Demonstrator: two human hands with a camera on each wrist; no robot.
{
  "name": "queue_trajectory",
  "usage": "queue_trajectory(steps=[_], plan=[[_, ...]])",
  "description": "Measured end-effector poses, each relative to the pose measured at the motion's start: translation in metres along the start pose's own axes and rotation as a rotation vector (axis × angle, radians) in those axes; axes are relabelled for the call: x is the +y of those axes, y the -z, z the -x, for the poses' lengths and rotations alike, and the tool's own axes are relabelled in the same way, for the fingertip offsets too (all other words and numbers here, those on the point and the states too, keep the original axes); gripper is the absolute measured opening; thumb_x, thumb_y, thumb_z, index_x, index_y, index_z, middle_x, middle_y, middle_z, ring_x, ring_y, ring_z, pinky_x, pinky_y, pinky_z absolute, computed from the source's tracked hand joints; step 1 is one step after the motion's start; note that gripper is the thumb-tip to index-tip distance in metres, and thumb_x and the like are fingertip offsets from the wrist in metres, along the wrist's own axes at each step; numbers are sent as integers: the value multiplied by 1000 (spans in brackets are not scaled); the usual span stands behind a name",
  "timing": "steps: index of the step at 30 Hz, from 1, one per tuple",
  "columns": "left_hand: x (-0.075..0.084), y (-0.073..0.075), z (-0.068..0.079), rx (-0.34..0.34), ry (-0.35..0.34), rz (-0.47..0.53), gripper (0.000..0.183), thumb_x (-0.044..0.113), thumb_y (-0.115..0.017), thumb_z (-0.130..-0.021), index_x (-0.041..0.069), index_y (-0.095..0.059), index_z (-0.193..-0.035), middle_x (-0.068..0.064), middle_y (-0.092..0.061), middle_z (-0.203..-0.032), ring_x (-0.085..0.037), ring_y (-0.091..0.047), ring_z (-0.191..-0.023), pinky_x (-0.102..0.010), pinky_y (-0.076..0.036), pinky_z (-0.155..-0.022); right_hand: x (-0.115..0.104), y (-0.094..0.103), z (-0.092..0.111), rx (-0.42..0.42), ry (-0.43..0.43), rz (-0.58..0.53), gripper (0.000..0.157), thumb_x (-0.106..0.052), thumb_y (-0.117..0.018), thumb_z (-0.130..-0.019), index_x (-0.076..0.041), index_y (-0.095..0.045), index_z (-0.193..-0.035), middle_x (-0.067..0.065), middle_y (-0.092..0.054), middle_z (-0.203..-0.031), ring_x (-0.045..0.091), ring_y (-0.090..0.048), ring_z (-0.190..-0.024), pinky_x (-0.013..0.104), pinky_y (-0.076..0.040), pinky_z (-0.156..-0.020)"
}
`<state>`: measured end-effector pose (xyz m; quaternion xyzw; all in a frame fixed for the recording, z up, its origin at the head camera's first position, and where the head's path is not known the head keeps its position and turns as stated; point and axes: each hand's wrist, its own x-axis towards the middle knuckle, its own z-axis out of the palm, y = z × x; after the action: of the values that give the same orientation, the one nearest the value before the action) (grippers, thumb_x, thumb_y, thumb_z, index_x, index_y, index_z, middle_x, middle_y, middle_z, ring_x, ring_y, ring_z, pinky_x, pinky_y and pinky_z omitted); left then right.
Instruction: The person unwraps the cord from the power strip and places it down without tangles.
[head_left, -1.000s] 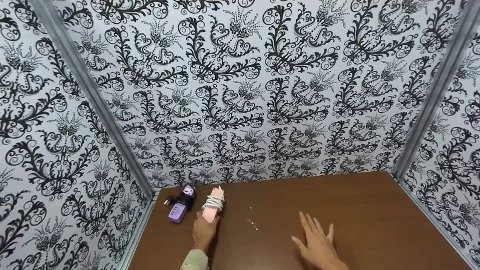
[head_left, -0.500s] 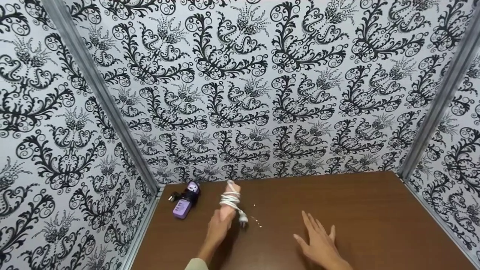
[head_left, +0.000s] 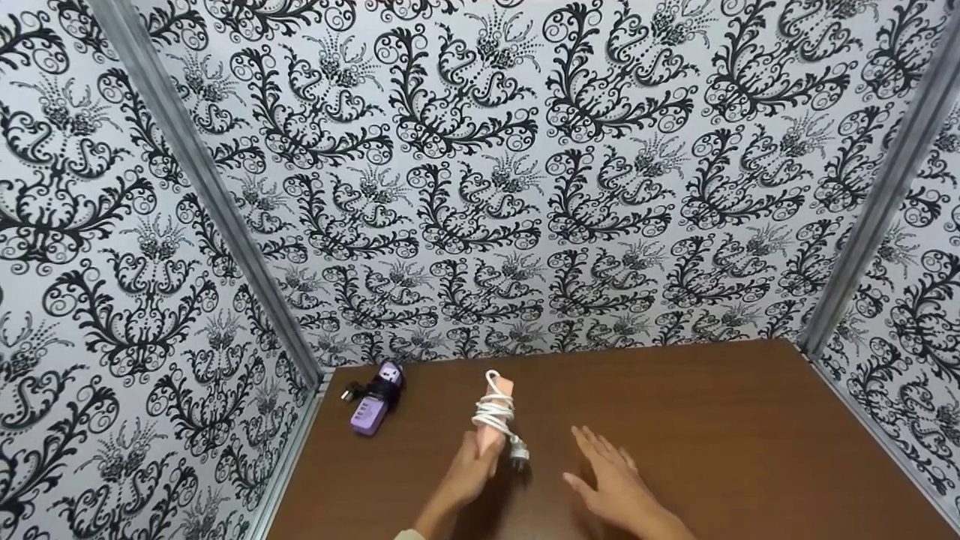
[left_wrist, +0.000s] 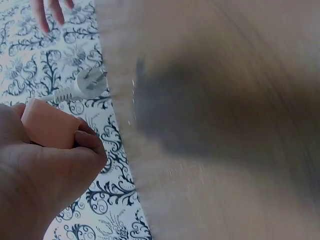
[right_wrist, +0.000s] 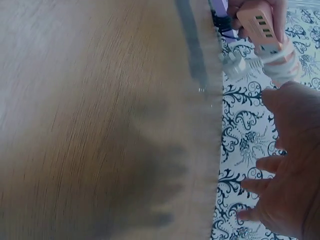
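A pink power strip (head_left: 494, 409) with its white cord wound around it is gripped at its near end by my left hand (head_left: 472, 469). Its white plug (head_left: 519, 450) dangles on the right side, also seen in the left wrist view as a plug (left_wrist: 90, 83) with bare prongs. USB ports show on the pink power strip (right_wrist: 262, 27) in the right wrist view. To the right, my right hand (head_left: 611, 484) is held with fingers extended and spread, touching nothing, its fingertips pointing toward the back wall.
A purple power strip (head_left: 369, 415) wrapped in a black cord lies at the table's back left. Around the brown table (head_left: 712, 420) stand walls of black-and-white patterned covering (head_left: 480, 187), with grey metal posts (head_left: 874, 202) in the corners.
My left hand has lifted the pink power strip and carried it rightward, away from the purple one. The plug has swung into view. My right hand has shifted slightly left.
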<state>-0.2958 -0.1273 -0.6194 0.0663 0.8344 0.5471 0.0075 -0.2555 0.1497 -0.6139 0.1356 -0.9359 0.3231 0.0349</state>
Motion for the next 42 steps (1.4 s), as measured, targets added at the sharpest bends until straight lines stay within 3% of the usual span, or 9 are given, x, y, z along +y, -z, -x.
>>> queue_trajectory(steps=[5,10,14,17,21,23,32,39,42], plan=[[6,-8,4,-33,-17,74,31,30,-64,-106,4,-48,-110,0,-52,-83,-14,-51,-77,-30,-43,-72,-10,-5,-3,-15,151,-39,70,-38,-69,-102,-3,-47,-158,31,-47,-162,56,-46,-147,76,-38,-115],[11,-16,8,-85,-27,108,30,27,-63,-107,2,-48,-115,1,-52,-81,-12,-52,-75,-27,-44,-72,-23,-14,-12,24,253,-37,63,-34,-68,-103,1,-52,-153,29,-55,-155,50,-56,-141,69,-47,-111],[17,-24,11,-137,-44,146,29,24,-60,-108,1,-48,-120,2,-52,-80,-10,-52,-73,-25,-44,-71,-27,-20,-20,35,243,-90,58,-24,-72,-101,0,-55,-151,23,-65,-147,43,-65,-133,62,-52,-108],[21,-29,12,-168,-51,200,28,22,-60,-108,0,-47,-121,3,-50,-77,-9,-50,-69,-23,-42,-67,-26,-23,-22,43,210,-137,41,-18,-75,-98,-5,-66,-136,12,-76,-127,28,-73,-114,49,-60,-95],[19,-32,12,-167,-47,226,24,20,-59,-108,1,-48,-118,4,-48,-76,-8,-48,-66,-22,-40,-63,-25,-27,-23,49,182,-218,8,-11,-76,-94,-12,-72,-101,-2,-75,-91,7,-63,-83,29,-52,-73],[17,-32,12,-157,-35,234,22,18,-58,-108,1,-47,-115,4,-48,-73,-8,-47,-64,-21,-39,-61,-25,-28,-23,65,174,-224,7,-9,-76,-92,-14,-73,-95,-6,-71,-85,2,-57,-78,26,-47,-70],[6,-30,10,-103,-46,133,26,25,-64,-105,4,-50,-113,3,-52,-75,-8,-50,-65,-24,-43,-61,-38,-22,-21,318,158,-37,20,-11,-81,-86,-18,-81,-105,-7,-71,-87,14,-68,-78,36,-53,-69],[-33,-36,-1,41,-308,-104,35,44,-64,-102,13,-53,-113,-2,-58,-93,-17,-49,-89,-46,-35,-85,-53,-5,-31,364,106,-40,15,-9,-81,-85,-16,-82,-98,-7,-63,-79,8,-58,-70,31,-48,-65],[-33,-33,2,36,-285,-122,36,44,-66,-100,13,-56,-116,-5,-59,-100,-22,-49,-97,-49,-34,-87,-56,1,-34,351,63,-55,14,-9,-79,-87,-13,-83,-100,-6,-64,-78,8,-58,-70,31,-50,-66]])
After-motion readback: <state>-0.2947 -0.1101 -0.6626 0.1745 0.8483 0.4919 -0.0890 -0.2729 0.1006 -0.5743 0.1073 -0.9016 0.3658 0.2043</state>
